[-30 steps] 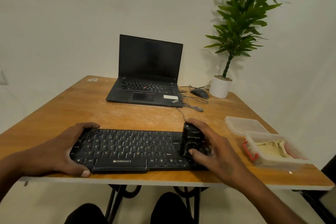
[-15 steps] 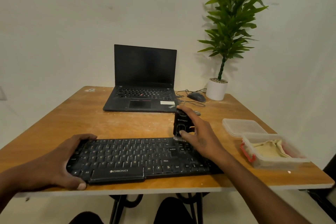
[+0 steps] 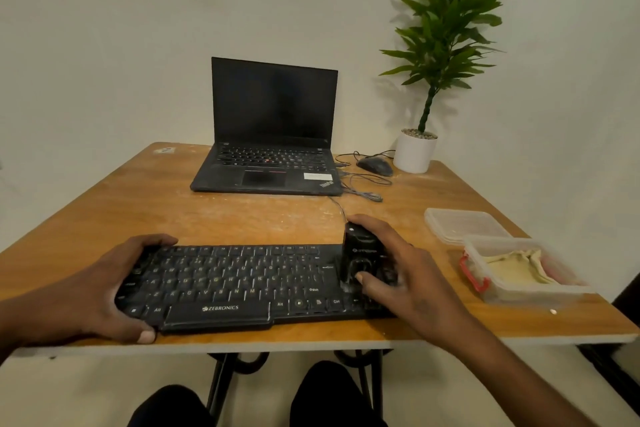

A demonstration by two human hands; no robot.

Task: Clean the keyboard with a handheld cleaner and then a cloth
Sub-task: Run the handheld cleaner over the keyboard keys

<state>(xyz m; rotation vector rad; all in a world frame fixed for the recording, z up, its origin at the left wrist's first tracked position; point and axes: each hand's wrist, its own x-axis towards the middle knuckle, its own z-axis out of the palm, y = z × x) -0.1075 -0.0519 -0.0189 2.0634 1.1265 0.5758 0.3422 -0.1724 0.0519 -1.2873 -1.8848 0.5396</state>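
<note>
Your left hand (image 3: 104,291) clamps the keyboard (image 3: 242,284) at its left end to steady it, while your right hand (image 3: 398,274) fingers wrap the handheld cleaner (image 3: 362,253) pressed on the right keys.

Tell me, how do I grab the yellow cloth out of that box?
Come from straight above, since the clear box has no lid on and its walls block the sides. Pinch a raised fold near the middle of the cloth; it lies crumpled, so the ridges likely give your hand something to catch.
</note>
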